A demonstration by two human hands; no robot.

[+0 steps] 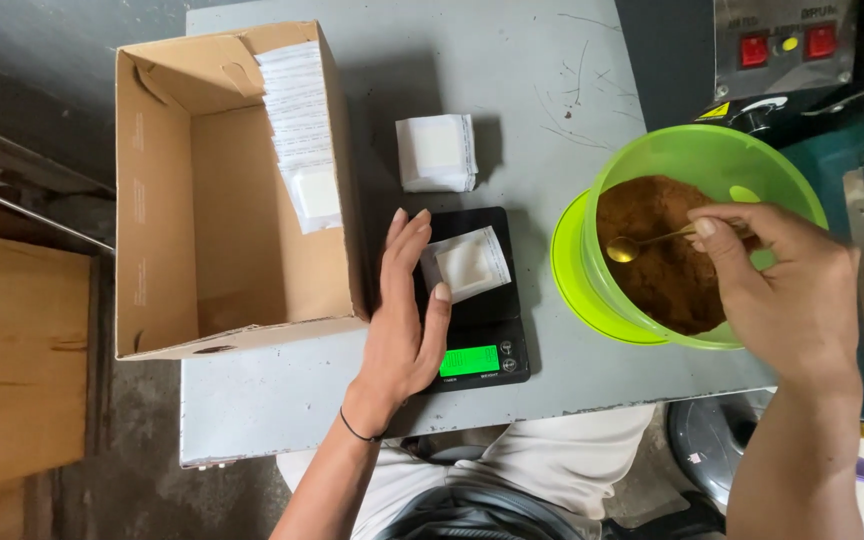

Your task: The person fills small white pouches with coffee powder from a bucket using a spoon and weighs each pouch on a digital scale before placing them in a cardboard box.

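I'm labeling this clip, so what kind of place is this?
Probably a small packing workshop: a digital scale bearing a white sachet, a cardboard box of sachets, and a sealing machine behind the green powder tub.

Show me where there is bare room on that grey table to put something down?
The table is bare behind the pouch stack, and along the front edge below the cardboard box. Between scale and green bowl it is tight.
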